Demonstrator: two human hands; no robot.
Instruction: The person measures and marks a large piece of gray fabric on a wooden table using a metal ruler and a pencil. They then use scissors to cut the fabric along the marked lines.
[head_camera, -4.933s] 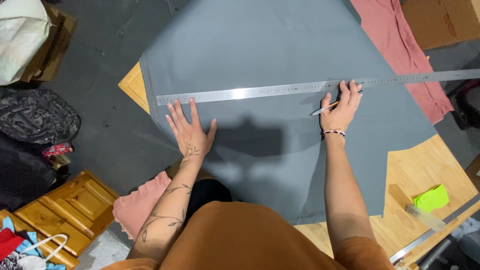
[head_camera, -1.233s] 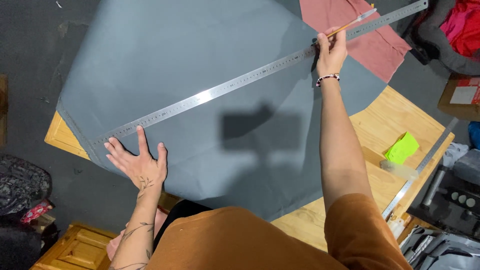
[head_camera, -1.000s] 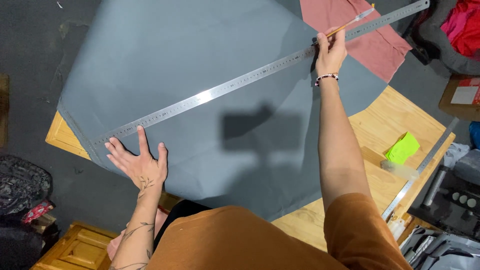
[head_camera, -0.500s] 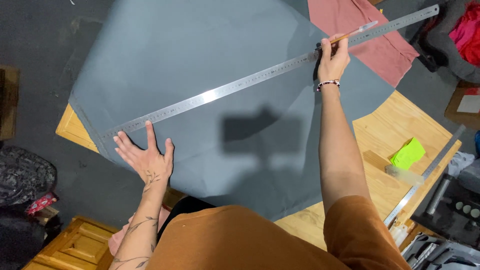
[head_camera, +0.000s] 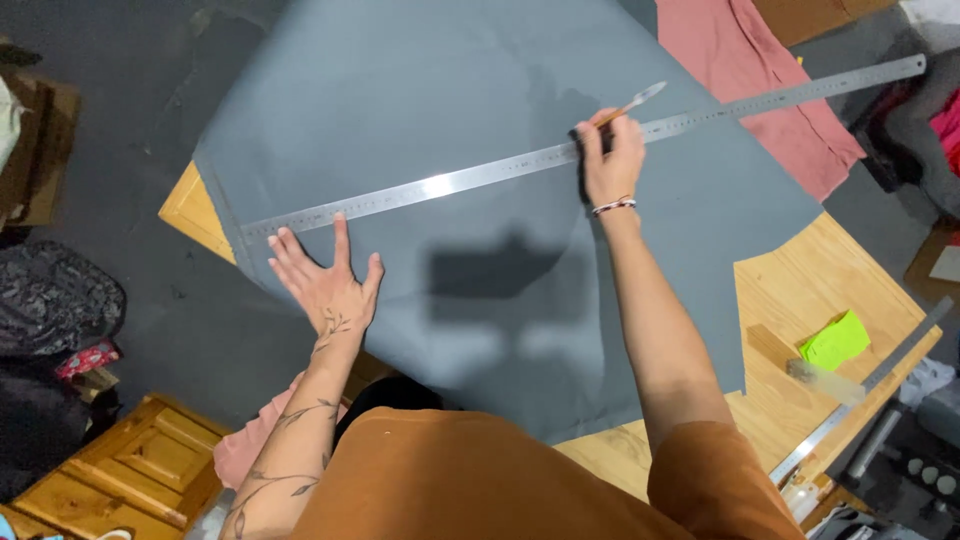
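A large grey fabric sheet (head_camera: 430, 110) covers most of a wooden table (head_camera: 850, 290). Across it lies a long steel ruler (head_camera: 480, 178), slanting up to the right. My left hand (head_camera: 322, 280) lies flat on the fabric with spread fingers, its tips touching the ruler's left end. My right hand (head_camera: 610, 155) rests against the ruler near its middle and grips a thin pencil-like marking tool (head_camera: 628, 104), whose tip points up and right.
A pink cloth (head_camera: 760, 90) lies under the ruler's right end. A lime-green block (head_camera: 838, 340) and a second steel ruler (head_camera: 860, 390) sit at the table's right edge. Wooden cabinet (head_camera: 110, 470) and dark bags (head_camera: 50, 300) stand on the floor at left.
The view has shifted, so the table sits further right and lower. My right hand has slid down-left along the ruler toward its middle. My left hand stays flat at the ruler's left end.
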